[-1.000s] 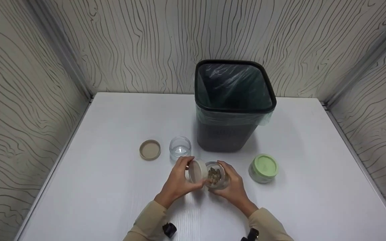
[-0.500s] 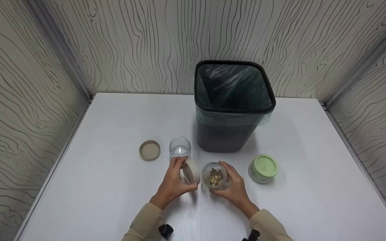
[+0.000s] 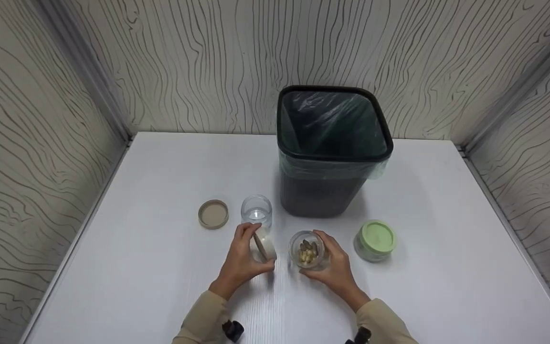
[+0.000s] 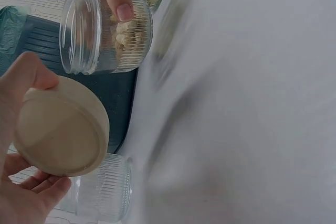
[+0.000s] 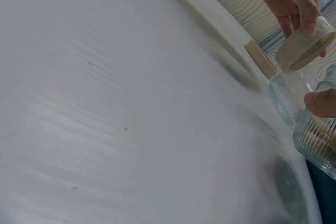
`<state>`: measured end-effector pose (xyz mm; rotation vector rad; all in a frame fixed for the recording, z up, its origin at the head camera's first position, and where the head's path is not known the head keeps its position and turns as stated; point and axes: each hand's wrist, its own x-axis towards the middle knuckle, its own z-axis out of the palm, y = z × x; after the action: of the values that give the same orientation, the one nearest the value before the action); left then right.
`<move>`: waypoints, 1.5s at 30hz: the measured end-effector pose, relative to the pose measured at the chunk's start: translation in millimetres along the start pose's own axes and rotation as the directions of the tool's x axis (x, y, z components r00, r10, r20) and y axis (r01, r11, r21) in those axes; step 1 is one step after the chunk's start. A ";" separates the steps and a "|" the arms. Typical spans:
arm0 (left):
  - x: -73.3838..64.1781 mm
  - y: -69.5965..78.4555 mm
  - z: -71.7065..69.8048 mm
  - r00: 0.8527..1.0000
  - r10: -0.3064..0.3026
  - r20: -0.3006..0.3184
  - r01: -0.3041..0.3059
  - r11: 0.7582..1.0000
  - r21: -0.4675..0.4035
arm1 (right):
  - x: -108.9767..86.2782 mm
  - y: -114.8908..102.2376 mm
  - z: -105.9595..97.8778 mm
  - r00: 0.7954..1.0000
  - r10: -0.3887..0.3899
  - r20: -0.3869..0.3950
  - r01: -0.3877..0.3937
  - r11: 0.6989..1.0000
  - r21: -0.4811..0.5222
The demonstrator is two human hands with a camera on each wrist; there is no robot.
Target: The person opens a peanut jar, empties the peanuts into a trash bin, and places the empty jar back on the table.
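"Left hand pinches a tilted beige lid."
"Just beside it?"
"Right hand grips an open jar of brownish pieces."
"Beyond?"
"Clear jar, then the bin, its front too dim to read."

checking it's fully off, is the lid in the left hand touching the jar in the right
Apart: the head view shows white tabletop between the lid and the jar.

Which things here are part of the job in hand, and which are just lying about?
Job in hand:
cream lid, in left hand
open jar with small pieces, in right hand

Likely just lying about (not held):
unlidded jar
tan lid
green-lidded jar
lined bin
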<state>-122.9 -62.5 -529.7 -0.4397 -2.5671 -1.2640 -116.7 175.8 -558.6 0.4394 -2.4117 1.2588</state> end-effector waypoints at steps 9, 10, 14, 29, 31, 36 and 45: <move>-2.7 -9.3 -2.7 0.999 -0.003 -0.049 0.005 0.999 0.040 | -1.8 -2.4 -2.0 0.997 0.070 0.030 -0.070 0.998 -0.010; -2.6 -10.3 -3.1 0.999 -0.002 -0.054 0.004 0.999 0.044 | -1.8 -1.7 -2.1 0.997 0.075 0.030 -0.074 0.997 -0.012; -2.9 -14.1 -5.5 0.997 -0.013 -0.074 0.016 0.999 0.036 | -1.6 0.5 -2.1 0.996 0.090 0.023 -0.090 0.996 -0.001; -12.3 -29.7 -22.7 0.987 -0.124 -0.102 0.130 0.991 0.046 | -0.5 0.6 -5.0 0.981 0.194 0.031 -0.196 0.977 0.088; -13.4 -32.6 -24.6 0.987 -0.113 -0.116 0.119 0.992 0.042 | -0.2 0.8 -4.7 0.980 0.199 0.031 -0.201 0.975 0.094; -16.3 -37.8 -29.0 0.987 -0.088 -0.135 0.095 0.995 0.041 | 0.3 -0.7 -4.5 0.973 0.227 0.044 -0.231 0.968 0.100; -21.5 -45.2 -31.7 0.979 -0.029 -0.201 0.049 0.994 0.097 | -0.3 -1.4 -5.0 0.971 0.234 0.044 -0.237 0.969 0.074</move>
<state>-117.2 -117.4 -551.1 -0.2310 -2.4668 -1.1221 -114.9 179.2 -555.1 0.2011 -2.5078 1.4608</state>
